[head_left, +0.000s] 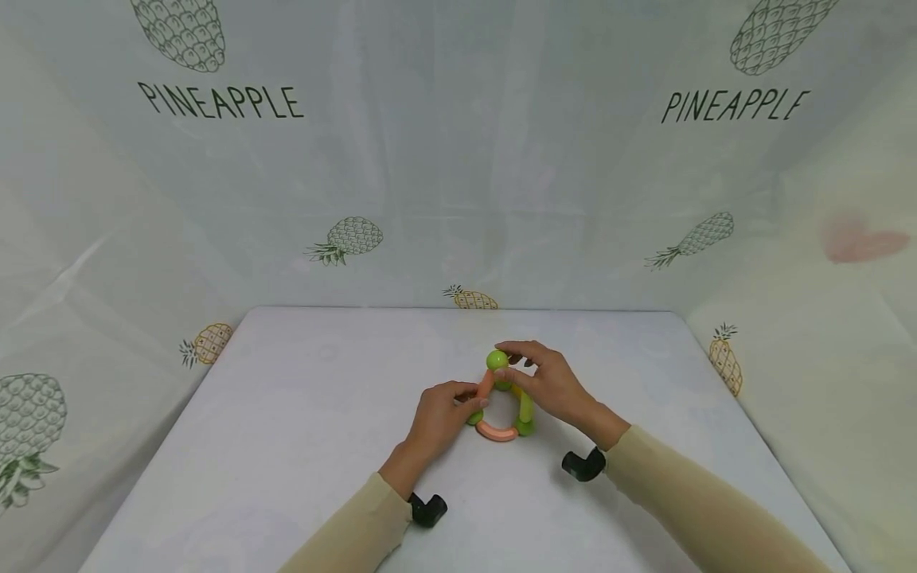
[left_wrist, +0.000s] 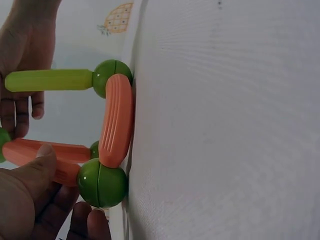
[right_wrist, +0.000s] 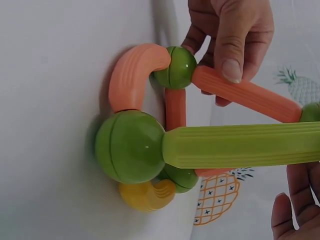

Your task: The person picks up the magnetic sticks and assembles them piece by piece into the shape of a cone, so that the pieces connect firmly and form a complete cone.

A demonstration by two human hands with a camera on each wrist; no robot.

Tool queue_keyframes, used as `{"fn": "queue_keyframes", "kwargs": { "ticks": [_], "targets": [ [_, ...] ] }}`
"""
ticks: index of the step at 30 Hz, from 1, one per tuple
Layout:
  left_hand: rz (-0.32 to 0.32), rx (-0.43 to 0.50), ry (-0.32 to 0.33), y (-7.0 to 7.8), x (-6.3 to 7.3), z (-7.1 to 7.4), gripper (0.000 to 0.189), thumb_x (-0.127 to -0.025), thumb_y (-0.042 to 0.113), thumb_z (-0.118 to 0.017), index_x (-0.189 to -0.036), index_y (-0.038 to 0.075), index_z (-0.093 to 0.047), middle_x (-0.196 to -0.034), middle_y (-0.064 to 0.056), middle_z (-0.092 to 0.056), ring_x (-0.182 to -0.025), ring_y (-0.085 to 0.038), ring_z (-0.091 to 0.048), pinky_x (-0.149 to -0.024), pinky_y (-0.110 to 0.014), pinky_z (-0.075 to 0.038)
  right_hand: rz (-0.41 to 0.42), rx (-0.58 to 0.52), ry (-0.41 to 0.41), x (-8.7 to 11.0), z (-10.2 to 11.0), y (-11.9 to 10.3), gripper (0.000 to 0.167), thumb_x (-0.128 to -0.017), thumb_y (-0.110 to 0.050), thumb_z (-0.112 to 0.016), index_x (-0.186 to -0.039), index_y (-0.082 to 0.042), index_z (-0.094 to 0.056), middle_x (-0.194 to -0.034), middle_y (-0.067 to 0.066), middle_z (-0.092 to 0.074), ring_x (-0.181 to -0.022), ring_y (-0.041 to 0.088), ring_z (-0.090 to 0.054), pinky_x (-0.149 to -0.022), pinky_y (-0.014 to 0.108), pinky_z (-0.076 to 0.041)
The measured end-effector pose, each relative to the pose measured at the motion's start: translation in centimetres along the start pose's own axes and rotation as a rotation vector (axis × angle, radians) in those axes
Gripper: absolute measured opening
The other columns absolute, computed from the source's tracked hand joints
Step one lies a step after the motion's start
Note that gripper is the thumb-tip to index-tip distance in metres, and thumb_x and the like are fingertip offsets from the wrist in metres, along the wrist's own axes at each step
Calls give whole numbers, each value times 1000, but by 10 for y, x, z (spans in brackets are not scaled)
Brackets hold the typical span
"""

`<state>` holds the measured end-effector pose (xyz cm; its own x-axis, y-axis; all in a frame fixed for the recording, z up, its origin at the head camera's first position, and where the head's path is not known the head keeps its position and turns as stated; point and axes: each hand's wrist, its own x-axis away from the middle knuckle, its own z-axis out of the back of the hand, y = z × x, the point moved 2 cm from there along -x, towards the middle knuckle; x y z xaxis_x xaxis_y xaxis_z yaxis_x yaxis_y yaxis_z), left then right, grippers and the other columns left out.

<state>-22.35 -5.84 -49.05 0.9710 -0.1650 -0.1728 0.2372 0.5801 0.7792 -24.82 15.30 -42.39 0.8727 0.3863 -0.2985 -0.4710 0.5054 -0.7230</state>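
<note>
A toy frame of ribbed rods and green balls stands on the table, rising to a lime ball [head_left: 497, 360] at its top. My left hand [head_left: 438, 415] pinches a straight orange rod [right_wrist: 250, 95] between thumb and fingers, just above a green base ball [left_wrist: 102, 183]. Index finger and thumb of my right hand [head_left: 552, 382] grip the top ball from above and below. A lime rod [right_wrist: 245, 145] rises from another green ball [right_wrist: 130, 145]. At the base, a curved orange rod [head_left: 497, 434] joins two balls, and a curved yellow rod [right_wrist: 145, 196] lies behind.
The white table [head_left: 322, 446] carries the frame near its middle. A white cloth printed with pineapples [head_left: 354, 236] hangs behind and at both sides. Dark wrist cameras [head_left: 583, 465] jut out below both sleeves.
</note>
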Motion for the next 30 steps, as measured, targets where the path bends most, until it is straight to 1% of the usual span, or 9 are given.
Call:
{"fn": "queue_keyframes", "kwargs": {
  "ticks": [5, 9, 11, 13, 16, 18, 21, 25, 30],
  "targets": [
    [5, 27, -14, 2, 1, 1, 35, -97, 37, -78, -123, 14, -78, -110, 2, -78, -103, -14, -70, -88, -37, -58, 13, -24, 93, 17, 3, 6, 36, -104, -25, -69, -139, -15, -66, -123, 3, -72, -109, 16, -63, -94, 48, -54],
    [18, 121, -20, 9, -4, 7, 39, -97, 38, -77, -128, 15, -75, -119, -2, -76, -109, -18, -69, -92, -38, -58, -22, -45, 167, 40, 6, 15, 29, -105, -21, -66, -134, -16, -66, -122, 2, -70, -106, 17, -61, -90, 35, -51],
    [11, 174, -23, 14, -10, 14, 41, -97, 38, -77, -131, 15, -73, -124, -3, -74, -115, -19, -67, -95, -39, -57, -41, -60, 180, 51, 7, 19, 28, -104, -20, -68, -132, -17, -65, -123, 0, -68, -107, 22, -60, -90, 35, -50],
    [-8, 219, -34, 22, -17, 21, 43, -98, 36, -77, -135, 15, -70, -129, -3, -72, -121, -21, -65, -99, -39, -56, -60, -64, 178, 62, 6, 21, 30, -101, -18, -71, -130, -19, -65, -124, 2, -67, -108, 24, -60, -90, 34, -49],
    [-40, 248, -78, 32, -27, 30, 46, -99, 36, -76, -139, 17, -68, -137, -4, -70, -127, -23, -62, -102, -41, -54, -76, -42, 162, 72, 0, 26, 30, -98, -17, -75, -127, -20, -66, -121, 4, -67, -105, 25, -59, -87, 34, -48],
    [-59, 254, -113, 37, -32, 33, 45, -100, 34, -76, -141, 16, -67, -139, -3, -69, -129, -25, -61, -104, -41, -53, -71, -14, 156, 75, -6, 30, 29, -96, -15, -77, -123, -20, -68, -117, 4, -68, -102, 21, -59, -84, 31, -48],
    [-75, 243, -156, 43, -36, 34, 43, -100, 32, -75, -139, 16, -69, -138, -1, -70, -128, -25, -62, -104, -41, -53, -24, 22, 175, 74, -15, 34, 24, -94, -11, -79, -117, -15, -70, -110, -1, -69, -97, 21, -61, -81, 32, -50],
    [-76, 231, -173, 48, -38, 33, 39, -98, 32, -77, -134, 18, -73, -129, 4, -73, -122, -21, -63, -100, -38, -54, 19, 43, 208, 69, -23, 34, 20, -93, -8, -79, -111, -11, -71, -103, -2, -68, -92, 19, -61, -78, 33, -52],
    [-63, 220, -176, 52, -36, 30, 35, -96, 32, -79, -130, 23, -75, -124, 6, -74, -118, -19, -64, -96, -36, -53, -21, 36, 221, 62, -26, 32, 18, -93, -9, -80, -109, -11, -73, -101, -2, -69, -91, 18, -61, -78, 35, -51]
  ]
}}
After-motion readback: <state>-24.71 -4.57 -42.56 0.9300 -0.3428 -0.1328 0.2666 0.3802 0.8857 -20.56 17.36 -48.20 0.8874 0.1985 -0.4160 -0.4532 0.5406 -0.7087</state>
